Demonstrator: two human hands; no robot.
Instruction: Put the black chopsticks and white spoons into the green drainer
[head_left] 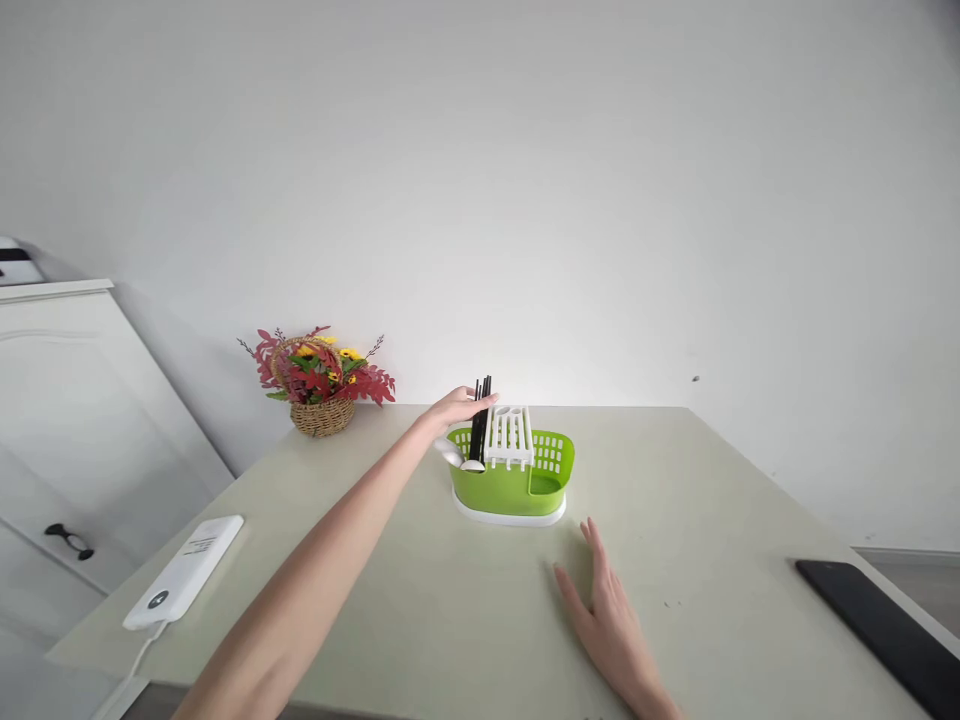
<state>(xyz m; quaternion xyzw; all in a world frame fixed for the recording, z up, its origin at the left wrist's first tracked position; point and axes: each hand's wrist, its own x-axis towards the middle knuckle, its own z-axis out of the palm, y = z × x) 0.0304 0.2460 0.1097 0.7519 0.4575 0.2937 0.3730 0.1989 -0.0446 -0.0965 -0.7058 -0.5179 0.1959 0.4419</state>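
Observation:
A green plastic basket [487, 492] on a white base stands near the middle of the table. A white slatted rack [510, 438] lies across its top. My left hand [459, 407] is at the basket's left end, closed around several upright black chopsticks [479, 432]. Two white spoon-like pieces, a blurred one [448, 452] and a rounder one [473, 466], show below that hand; whether it grips them too I cannot make out. Nearer to me, in front of the basket and to its right, my right hand [606, 612] holds nothing, its thumb and fingers apart.
A woven basket of red and yellow flowers [322, 415] stands at the table's back left. A white power bank [185, 572] with a cable lies at the left edge, and a dark phone-like slab [885, 625] at the right. White cabinets [82, 420] flank the table's left side.

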